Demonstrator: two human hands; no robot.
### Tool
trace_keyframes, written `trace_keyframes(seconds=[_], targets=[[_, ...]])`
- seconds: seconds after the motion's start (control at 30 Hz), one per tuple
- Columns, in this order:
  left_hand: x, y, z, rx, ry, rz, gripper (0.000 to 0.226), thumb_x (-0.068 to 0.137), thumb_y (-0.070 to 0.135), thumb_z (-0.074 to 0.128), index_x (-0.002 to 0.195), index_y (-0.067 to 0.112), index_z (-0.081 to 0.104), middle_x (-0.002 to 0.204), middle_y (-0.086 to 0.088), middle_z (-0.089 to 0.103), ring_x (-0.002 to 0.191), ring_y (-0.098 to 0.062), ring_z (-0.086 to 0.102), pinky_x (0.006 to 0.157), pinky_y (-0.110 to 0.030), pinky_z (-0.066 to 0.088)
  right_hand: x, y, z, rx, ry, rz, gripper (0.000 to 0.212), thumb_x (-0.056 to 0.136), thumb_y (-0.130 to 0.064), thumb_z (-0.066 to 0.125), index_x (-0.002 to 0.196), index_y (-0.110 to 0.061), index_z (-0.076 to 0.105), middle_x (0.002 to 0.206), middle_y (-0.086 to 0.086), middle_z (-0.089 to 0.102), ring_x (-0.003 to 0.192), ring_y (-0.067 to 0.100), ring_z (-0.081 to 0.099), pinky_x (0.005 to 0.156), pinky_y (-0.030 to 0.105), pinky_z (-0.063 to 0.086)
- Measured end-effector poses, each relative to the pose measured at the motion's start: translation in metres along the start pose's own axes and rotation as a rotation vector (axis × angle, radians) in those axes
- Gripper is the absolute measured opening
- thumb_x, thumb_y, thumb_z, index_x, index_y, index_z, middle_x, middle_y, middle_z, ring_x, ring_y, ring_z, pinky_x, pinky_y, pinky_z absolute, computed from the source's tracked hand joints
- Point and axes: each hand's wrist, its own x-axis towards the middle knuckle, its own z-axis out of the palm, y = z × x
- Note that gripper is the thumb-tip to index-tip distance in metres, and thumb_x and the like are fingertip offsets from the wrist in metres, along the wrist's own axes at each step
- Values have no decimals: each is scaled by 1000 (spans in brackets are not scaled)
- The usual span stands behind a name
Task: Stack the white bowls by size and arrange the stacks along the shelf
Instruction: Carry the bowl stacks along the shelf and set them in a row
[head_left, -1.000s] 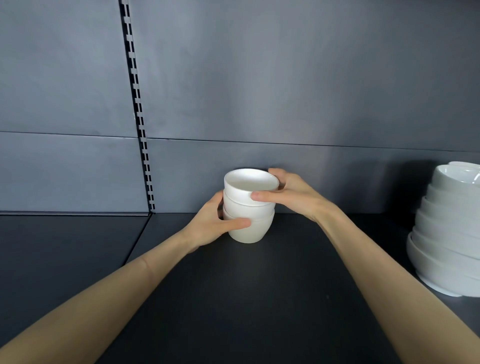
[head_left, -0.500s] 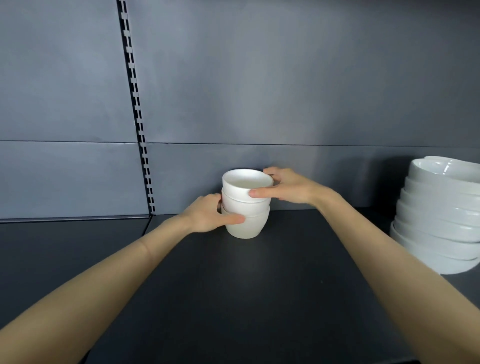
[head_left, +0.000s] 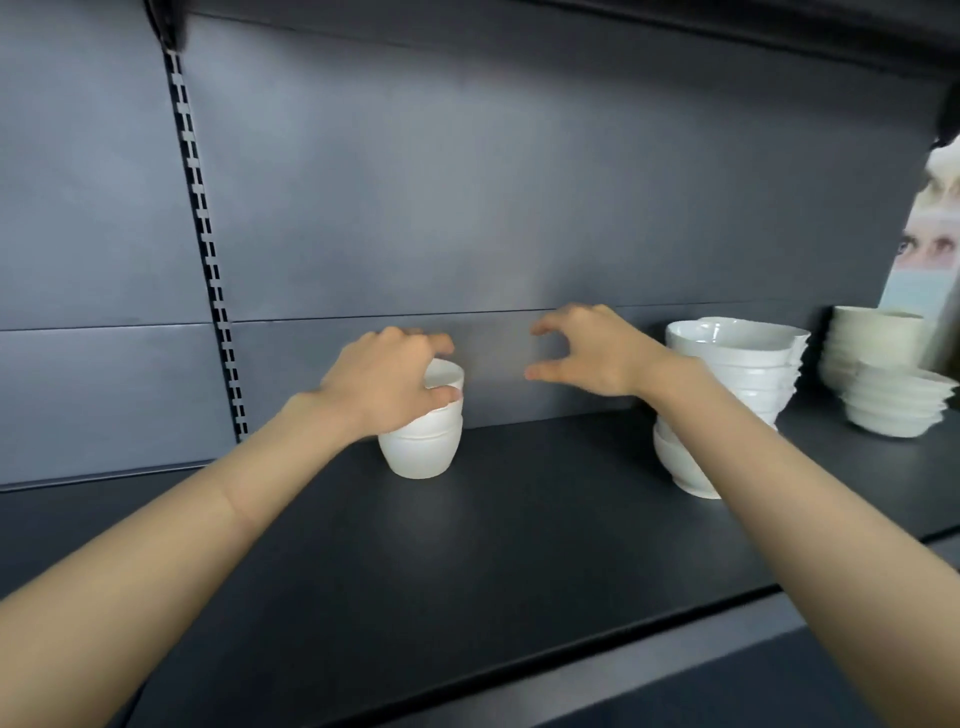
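Note:
A short stack of small white bowls (head_left: 422, 447) stands on the dark shelf (head_left: 519, 545) near the back wall. My left hand (head_left: 387, 387) covers its upper left side, fingers curled over the top bowl's rim. My right hand (head_left: 587, 351) hovers to the right of that stack, apart from it, fingers loosely curled and holding nothing. A taller stack of larger white bowls (head_left: 737, 374) stands further right, partly behind my right forearm. Two more stacks of white bowls (head_left: 883, 384) sit at the far right.
A slotted metal upright (head_left: 208, 249) runs down the grey back panel on the left. A printed card (head_left: 930, 249) leans at the far right behind the bowls. The shelf's front edge (head_left: 571, 644) runs diagonally below my arms.
My right hand has let go of the small stack and drawn off to the right. My left hand has shifted up onto the top bowl's rim. The view swung right, showing more stacks.

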Motion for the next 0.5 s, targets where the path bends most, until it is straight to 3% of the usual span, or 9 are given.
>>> trace_keyframes(seconds=[0.23,0.5], targets=[[-3,90,-22,6,164,132,60,90,50,54,142,24,39,137,-3,51,127,-25,44,102,-37,34,-72,49,-53,-69,126,48,55,87,-42,64,135,-19,50,135,8,49,123,30,46,101,41,41],[-21,204,-11,-45,232,77,60,91,48,55,142,21,39,136,-5,52,126,-27,44,101,-39,34,-164,141,-90,-53,116,67,54,88,-36,64,136,-17,48,143,2,43,129,23,41,100,32,36]])
